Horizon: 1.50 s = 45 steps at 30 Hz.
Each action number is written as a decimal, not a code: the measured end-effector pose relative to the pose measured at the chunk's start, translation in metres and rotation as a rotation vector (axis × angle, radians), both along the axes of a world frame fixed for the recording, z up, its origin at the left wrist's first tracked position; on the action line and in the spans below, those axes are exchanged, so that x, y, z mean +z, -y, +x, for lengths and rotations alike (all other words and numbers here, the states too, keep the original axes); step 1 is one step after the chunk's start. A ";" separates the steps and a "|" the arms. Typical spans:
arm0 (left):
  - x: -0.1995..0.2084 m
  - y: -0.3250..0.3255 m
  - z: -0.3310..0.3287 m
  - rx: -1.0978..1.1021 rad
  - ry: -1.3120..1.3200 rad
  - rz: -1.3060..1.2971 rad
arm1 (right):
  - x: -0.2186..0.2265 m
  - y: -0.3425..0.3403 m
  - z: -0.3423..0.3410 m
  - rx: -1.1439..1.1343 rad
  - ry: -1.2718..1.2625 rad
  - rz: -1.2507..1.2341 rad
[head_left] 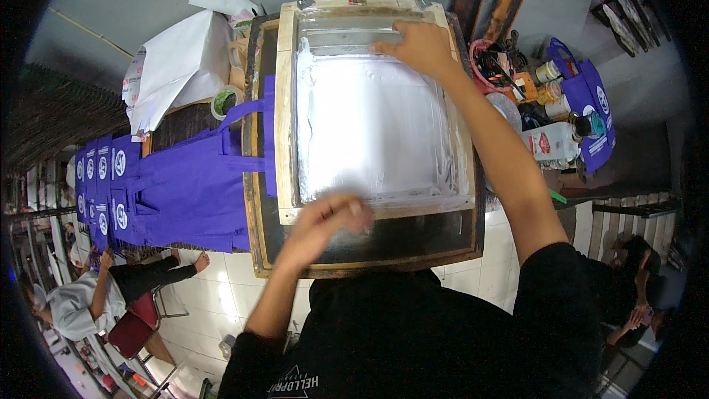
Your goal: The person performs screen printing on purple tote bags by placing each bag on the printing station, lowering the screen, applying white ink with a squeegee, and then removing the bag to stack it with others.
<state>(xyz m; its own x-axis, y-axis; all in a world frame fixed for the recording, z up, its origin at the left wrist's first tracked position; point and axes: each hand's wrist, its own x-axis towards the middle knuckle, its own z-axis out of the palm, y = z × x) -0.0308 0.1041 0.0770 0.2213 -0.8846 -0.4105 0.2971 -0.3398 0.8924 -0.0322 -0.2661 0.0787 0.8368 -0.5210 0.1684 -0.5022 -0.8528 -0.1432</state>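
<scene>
A wooden screen-printing frame (286, 118) lies flat on a dark table, its mesh (369, 125) coated with white ink. At the far end of the mesh my right hand (417, 46) reaches over and grips a long squeegee (347, 35). My left hand (329, 218) is blurred at the frame's near rail, fingers curled; its grip is unclear. A purple cloth bag (185, 185) lies under the frame's left side, its handles showing beside the wood.
Printed purple bags (103, 185) are stacked at the left, beside a tape roll (225, 101) and white sheets (177, 66). On the right sit a red basket of tools (495, 66), jars, a white bottle (554, 140) and another purple bag (591, 103). A person (96, 295) sits lower left.
</scene>
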 end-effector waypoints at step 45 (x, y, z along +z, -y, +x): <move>-0.045 -0.074 0.027 0.219 1.634 -0.290 | -0.009 -0.187 -0.185 0.236 0.359 -0.035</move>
